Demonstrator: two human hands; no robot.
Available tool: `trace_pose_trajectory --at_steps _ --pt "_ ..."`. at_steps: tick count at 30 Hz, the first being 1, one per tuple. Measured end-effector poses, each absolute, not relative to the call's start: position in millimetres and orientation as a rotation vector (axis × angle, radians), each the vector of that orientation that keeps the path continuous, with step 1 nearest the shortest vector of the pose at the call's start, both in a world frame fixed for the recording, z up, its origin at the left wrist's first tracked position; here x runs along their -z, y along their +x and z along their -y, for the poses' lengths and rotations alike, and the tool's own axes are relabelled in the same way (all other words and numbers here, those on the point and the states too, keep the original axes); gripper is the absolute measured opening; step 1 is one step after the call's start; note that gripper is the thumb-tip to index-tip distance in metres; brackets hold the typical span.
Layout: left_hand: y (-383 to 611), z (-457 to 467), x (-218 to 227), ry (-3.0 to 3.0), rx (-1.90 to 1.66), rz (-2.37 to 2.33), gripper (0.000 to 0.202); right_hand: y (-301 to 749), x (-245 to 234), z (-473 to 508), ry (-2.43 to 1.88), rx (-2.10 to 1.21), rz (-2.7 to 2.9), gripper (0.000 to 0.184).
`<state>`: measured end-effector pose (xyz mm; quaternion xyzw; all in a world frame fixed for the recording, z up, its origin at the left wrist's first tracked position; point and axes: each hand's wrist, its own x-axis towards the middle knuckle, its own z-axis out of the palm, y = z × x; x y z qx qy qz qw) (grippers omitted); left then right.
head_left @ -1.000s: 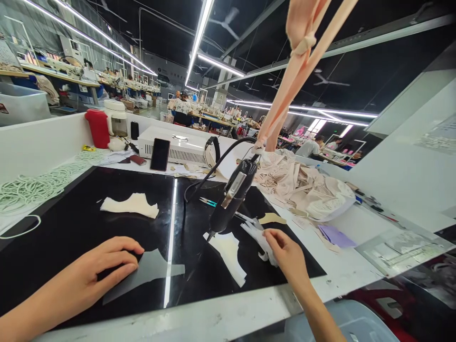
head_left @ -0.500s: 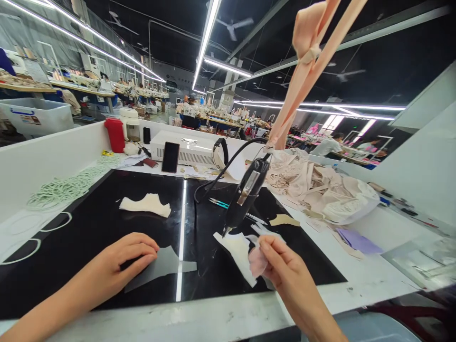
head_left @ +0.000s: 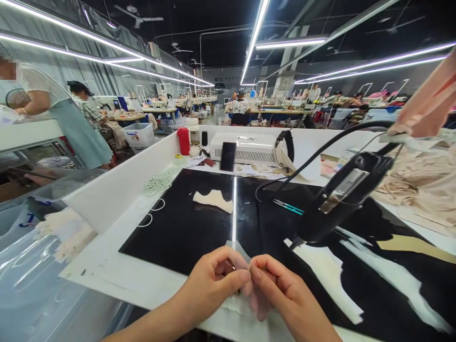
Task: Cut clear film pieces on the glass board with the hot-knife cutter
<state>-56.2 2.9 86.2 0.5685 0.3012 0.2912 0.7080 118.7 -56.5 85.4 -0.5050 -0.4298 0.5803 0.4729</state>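
My left hand [head_left: 223, 278] and my right hand [head_left: 280, 287] meet at the front edge of the black board [head_left: 185, 228]. Pinched between my right fingertips is a thin, sheer pinkish fabric piece [head_left: 259, 304]. My left thumb and fingers close against the same spot, partly hiding it. Behind the hands, part of a translucent grey template [head_left: 238, 249] shows on the board. To the right a black handheld tool [head_left: 338, 199] with a narrow tip hangs over a cream fabric piece [head_left: 324, 275]. Another cream piece [head_left: 213, 199] lies farther back.
Teal thread snips [head_left: 288, 206] and white sheer strips [head_left: 388, 270] lie on the board. A phone [head_left: 228, 156] leans on a white box [head_left: 260, 147] behind. Green cords [head_left: 160, 183] are heaped at the left; beige fabric [head_left: 420, 183] is piled right. People sit or stand beyond.
My left hand has left the translucent template and come over to my right hand, which still holds the sheer fabric. The view has swung to the left.
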Motion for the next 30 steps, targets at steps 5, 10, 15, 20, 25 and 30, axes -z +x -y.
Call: trace_pose_trajectory --at_steps 5,10,15,20,25,30 --pt "-60 -6 -94 1.176 -0.693 -0.798 0.044 118 -82 55 -1.23 -1.513 0.973 0.061" --pt "-70 -13 -96 1.146 -0.753 -0.882 0.048 128 -75 59 -1.331 -1.531 0.923 0.067" --pt "-79 -18 -93 1.157 -0.78 -0.931 0.049 139 -68 62 -1.381 -1.508 0.989 0.057" --pt "-85 -21 -91 1.184 -0.766 -0.969 0.052 141 -71 62 -1.415 -1.532 0.919 0.055" --pt "-90 -22 -88 1.173 -0.733 -0.971 0.056 141 -67 59 -1.388 -1.597 0.865 0.056" --pt "-92 -23 -84 1.042 -0.709 -0.927 0.058 143 -59 58 -1.269 -1.744 0.743 0.066"
